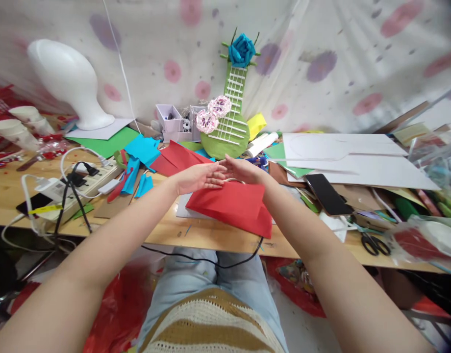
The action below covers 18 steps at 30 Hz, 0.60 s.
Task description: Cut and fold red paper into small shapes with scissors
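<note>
A folded red paper sheet (pixel 235 205) lies on the wooden table (pixel 196 233) in front of me. My left hand (pixel 199 177) hovers at its far edge, fingers stretched out and pointing right. My right hand (pixel 243 170) meets it from the right, fingers extended, tips overlapping those of the left hand. Neither hand grips anything that I can see. A white sheet (pixel 185 205) shows under the red paper.
A green paper guitar with a blue flower (pixel 231 117) stands behind the hands. Red and blue paper scraps (pixel 152 157), a power strip with cables (pixel 82 184), a black phone (pixel 326 193), scissors (pixel 374 242), a white foam head (pixel 69 78) and large white sheets (pixel 350 157) crowd the table.
</note>
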Tool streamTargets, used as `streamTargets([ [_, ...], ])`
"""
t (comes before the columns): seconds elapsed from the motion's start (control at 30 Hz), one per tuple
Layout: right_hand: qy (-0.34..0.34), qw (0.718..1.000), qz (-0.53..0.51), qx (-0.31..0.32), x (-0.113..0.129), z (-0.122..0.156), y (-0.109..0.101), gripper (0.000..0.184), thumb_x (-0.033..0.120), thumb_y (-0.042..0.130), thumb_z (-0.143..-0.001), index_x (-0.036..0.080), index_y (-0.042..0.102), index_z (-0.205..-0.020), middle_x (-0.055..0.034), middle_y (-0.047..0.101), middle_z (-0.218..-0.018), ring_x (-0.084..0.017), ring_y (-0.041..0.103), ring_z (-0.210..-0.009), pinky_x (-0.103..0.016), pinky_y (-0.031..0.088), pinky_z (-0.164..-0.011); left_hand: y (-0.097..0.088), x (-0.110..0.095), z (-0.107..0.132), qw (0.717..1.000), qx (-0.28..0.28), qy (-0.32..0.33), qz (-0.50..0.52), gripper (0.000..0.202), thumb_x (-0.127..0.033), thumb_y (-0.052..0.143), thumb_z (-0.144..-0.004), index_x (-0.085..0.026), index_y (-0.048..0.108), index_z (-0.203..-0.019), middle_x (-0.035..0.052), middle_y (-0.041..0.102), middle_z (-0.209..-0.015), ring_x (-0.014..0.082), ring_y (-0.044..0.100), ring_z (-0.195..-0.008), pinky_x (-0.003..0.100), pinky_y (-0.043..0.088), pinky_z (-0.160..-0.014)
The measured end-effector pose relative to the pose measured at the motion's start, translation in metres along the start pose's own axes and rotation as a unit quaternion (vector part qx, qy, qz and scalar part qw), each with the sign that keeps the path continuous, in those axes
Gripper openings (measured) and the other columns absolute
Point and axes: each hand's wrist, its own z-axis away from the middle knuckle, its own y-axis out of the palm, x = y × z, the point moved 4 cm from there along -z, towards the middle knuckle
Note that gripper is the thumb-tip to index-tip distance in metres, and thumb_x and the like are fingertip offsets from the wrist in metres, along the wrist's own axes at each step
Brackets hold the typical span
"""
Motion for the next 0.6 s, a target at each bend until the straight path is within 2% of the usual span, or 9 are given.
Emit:
streamTargets([
  [0.07, -0.02, 0.998, -0.052, -0.002, -0.003, 0.01, -0.008, 0.049, 0.048, 0.032, -0.095, 0.01, 0.053, -0.117, -0.0152, 0.06, -0.119, -0.016, 0.062, -0.098, -0.027, 0.05, -0.084, -0.015, 0.013, -0.003, 0.993, -0.093, -0.001, -0.077, 0.04, -0.052, 0.065, -0.069, -0.016, 0.062, -0.085, 0.0105, 0.067, -0.088, 0.0224, 0.064, -0.084, 0.038, 0.05, -0.079],
  [0.1, -0.027, 0.998, -0.064, -0.004, -0.005, 0.015, -0.01, 0.043, 0.044, 0.039, -0.093, 0.01, 0.055, -0.114, -0.0149, 0.061, -0.117, -0.016, 0.062, -0.098, -0.027, 0.049, -0.085, -0.027, 0.018, -0.003, 0.977, -0.155, -0.005, -0.146, 0.037, -0.05, 0.068, -0.066, -0.016, 0.061, -0.08, 0.0105, 0.066, -0.088, 0.0232, 0.064, -0.084, 0.038, 0.051, -0.076],
  [0.17, -0.031, 0.999, -0.021, -0.002, -0.009, 0.021, -0.008, 0.034, 0.036, 0.05, -0.089, 0.011, 0.058, -0.111, -0.0122, 0.063, -0.114, -0.016, 0.061, -0.099, -0.027, 0.048, -0.088, -0.048, 0.027, -0.001, 0.919, -0.24, -0.022, -0.312, 0.034, -0.041, 0.075, -0.057, -0.017, 0.058, -0.074, 0.0104, 0.066, -0.086, 0.0269, 0.063, -0.083, 0.038, 0.05, -0.072],
  [0.2, -0.029, 0.999, 0.014, 0.0, -0.01, 0.023, -0.005, 0.032, 0.034, 0.054, -0.087, 0.012, 0.059, -0.111, -0.0106, 0.063, -0.113, -0.016, 0.061, -0.1, -0.027, 0.047, -0.089, -0.054, 0.031, -0.001, 0.892, -0.254, -0.033, -0.373, 0.035, -0.038, 0.077, -0.052, -0.018, 0.057, -0.072, 0.0099, 0.067, -0.083, 0.0284, 0.063, -0.082, 0.038, 0.049, -0.069],
  [0.27, -0.025, 0.995, 0.098, 0.007, -0.013, 0.024, 0.006, 0.032, 0.032, 0.058, -0.084, 0.014, 0.06, -0.11, -0.0079, 0.064, -0.111, -0.016, 0.06, -0.101, -0.028, 0.046, -0.091, -0.06, 0.041, -0.002, 0.853, -0.246, -0.065, -0.457, 0.039, -0.034, 0.079, -0.044, -0.02, 0.055, -0.072, 0.0092, 0.067, -0.08, 0.0299, 0.064, -0.08, 0.036, 0.049, -0.065],
  [0.4, -0.035, 0.977, 0.21, -0.001, -0.018, 0.016, 0.03, 0.038, 0.029, 0.066, -0.078, 0.016, 0.059, -0.113, -0.0062, 0.065, -0.111, -0.016, 0.06, -0.102, -0.028, 0.044, -0.091, -0.053, 0.051, -0.003, 0.809, -0.232, -0.125, -0.525, 0.048, -0.032, 0.08, -0.035, -0.021, 0.052, -0.071, 0.0059, 0.066, -0.073, 0.0285, 0.064, -0.072, 0.032, 0.046, -0.056],
  [0.47, -0.038, 0.973, 0.227, -0.009, -0.018, 0.014, 0.037, 0.045, 0.03, 0.068, -0.076, 0.016, 0.056, -0.117, -0.0064, 0.065, -0.111, -0.016, 0.061, -0.1, -0.027, 0.045, -0.088, -0.047, 0.046, -0.003, 0.82, -0.224, -0.114, -0.514, 0.044, -0.029, 0.08, -0.034, -0.021, 0.05, -0.066, 0.0026, 0.063, -0.067, 0.026, 0.063, -0.068, 0.029, 0.044, -0.052],
  [0.53, -0.036, 0.968, 0.246, -0.023, -0.016, 0.015, 0.039, 0.051, 0.033, 0.068, -0.075, 0.016, 0.054, -0.121, -0.0079, 0.063, -0.115, -0.018, 0.06, -0.101, -0.027, 0.045, -0.087, -0.043, 0.036, -0.002, 0.865, -0.194, -0.069, -0.458, 0.036, -0.027, 0.078, -0.039, -0.021, 0.048, -0.059, -0.0005, 0.059, -0.06, 0.0226, 0.06, -0.064, 0.028, 0.042, -0.052],
  [0.6, -0.035, 0.963, 0.265, -0.04, -0.009, 0.022, 0.037, 0.048, 0.035, 0.065, -0.078, 0.015, 0.054, -0.12, -0.0098, 0.061, -0.119, -0.02, 0.059, -0.103, -0.03, 0.044, -0.088, -0.044, 0.02, -0.002, 0.917, -0.179, 0.003, -0.356, 0.028, -0.029, 0.074, -0.047, -0.019, 0.05, -0.057, -0.0022, 0.057, -0.059, 0.0193, 0.059, -0.063, 0.027, 0.043, -0.055],
])
